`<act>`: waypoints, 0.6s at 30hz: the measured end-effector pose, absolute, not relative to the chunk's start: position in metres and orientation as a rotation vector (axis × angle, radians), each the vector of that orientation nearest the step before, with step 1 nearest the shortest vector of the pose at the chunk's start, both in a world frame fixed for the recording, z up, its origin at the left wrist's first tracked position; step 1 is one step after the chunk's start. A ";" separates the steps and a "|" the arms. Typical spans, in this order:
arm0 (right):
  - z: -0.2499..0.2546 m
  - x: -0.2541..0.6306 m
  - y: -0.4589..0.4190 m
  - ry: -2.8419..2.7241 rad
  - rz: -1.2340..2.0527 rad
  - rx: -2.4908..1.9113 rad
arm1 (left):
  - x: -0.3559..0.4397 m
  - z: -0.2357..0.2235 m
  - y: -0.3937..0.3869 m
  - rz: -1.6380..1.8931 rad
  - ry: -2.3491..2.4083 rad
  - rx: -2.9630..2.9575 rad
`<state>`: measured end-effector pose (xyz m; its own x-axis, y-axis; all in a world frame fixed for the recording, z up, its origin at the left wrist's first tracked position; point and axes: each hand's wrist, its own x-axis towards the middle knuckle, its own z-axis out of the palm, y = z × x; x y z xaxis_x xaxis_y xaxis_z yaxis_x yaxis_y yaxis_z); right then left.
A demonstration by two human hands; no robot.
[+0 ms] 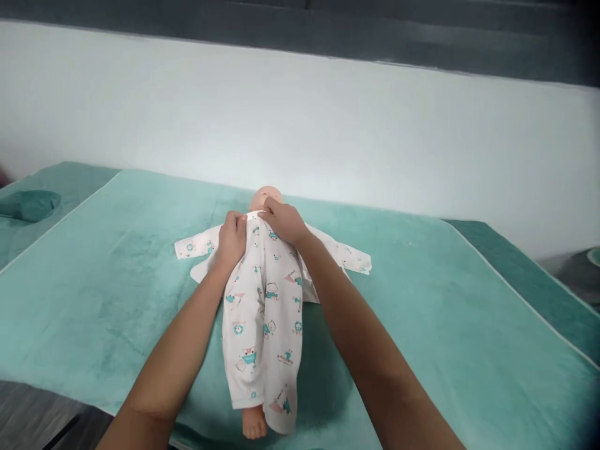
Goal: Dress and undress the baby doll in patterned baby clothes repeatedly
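A baby doll (254, 423) lies on its back with its head toward the wall, and one bare foot shows at the near end. White printed baby pants (262, 312) cover its legs and reach up to the chest. Under them a matching baby shirt (335, 250) spreads out, both sleeves stretched sideways. My left hand (233, 237) grips the left side of the pants' top edge. Closed on the right side of that edge, near the doll's chin, is my right hand (284, 220). The other foot is hidden inside the right pant leg.
A green padded cover (422, 325) spreads under the doll, with darker green strips at its sides. Behind it stands a white wall (300, 125). Grey floor (32, 412) shows at the lower left. A dark green item (30, 205) lies at the far left.
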<state>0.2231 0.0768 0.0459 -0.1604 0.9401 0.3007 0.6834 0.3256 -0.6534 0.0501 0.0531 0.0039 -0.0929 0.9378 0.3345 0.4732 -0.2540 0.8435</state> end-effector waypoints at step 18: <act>-0.029 0.254 -0.019 -1.306 0.623 -1.231 | 0.016 -0.022 0.050 0.878 1.582 2.579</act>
